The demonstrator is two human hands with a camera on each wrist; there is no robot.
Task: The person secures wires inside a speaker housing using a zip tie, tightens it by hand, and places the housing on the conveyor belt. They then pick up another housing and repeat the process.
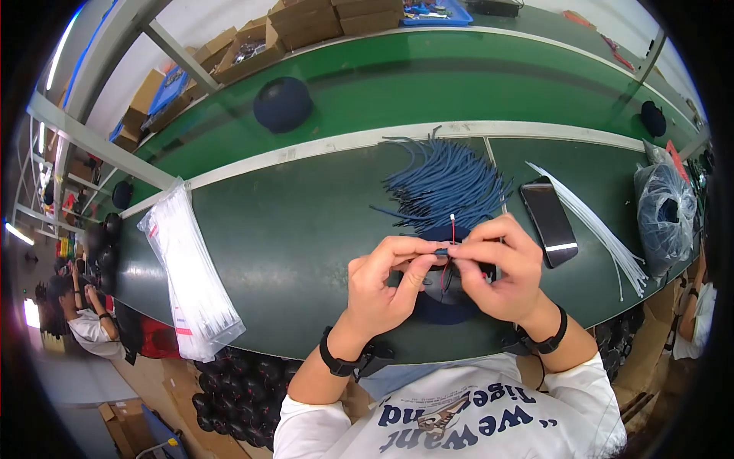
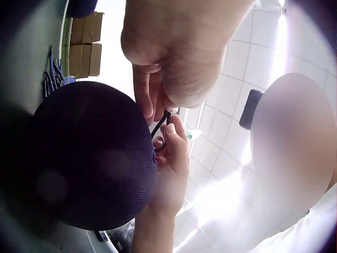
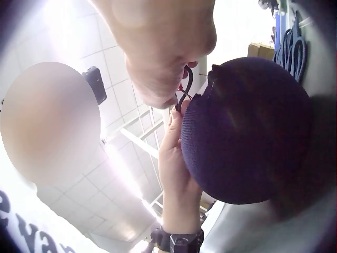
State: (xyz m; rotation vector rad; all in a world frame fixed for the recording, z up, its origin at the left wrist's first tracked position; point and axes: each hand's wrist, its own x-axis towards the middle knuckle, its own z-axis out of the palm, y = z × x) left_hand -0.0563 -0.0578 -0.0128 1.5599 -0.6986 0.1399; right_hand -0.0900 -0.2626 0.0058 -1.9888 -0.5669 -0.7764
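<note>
A dark cord [image 1: 441,252] is pinched between my left hand [image 1: 388,287] and my right hand [image 1: 508,268], whose fingertips meet close together. In the right wrist view the cord [image 3: 189,81] bends in a curve beneath the fingers. A thin red wire [image 1: 453,232] with a small white plug on its end sticks up by the right fingertips. Both hands are over a round, navy, knit-covered body [image 2: 95,158], mostly hidden by them in the head view. Its rounded side shows large in the right wrist view, with a ragged dark edge near the wires.
Beyond the hands lies a heap of blue cords [image 1: 447,183]. To the right are a phone [image 1: 549,222], white cable ties [image 1: 600,229] and a plastic bag [image 1: 664,210]. A bag of white strips [image 1: 187,268] lies left. Another round navy body [image 1: 283,105] sits on the green belt [image 1: 367,84].
</note>
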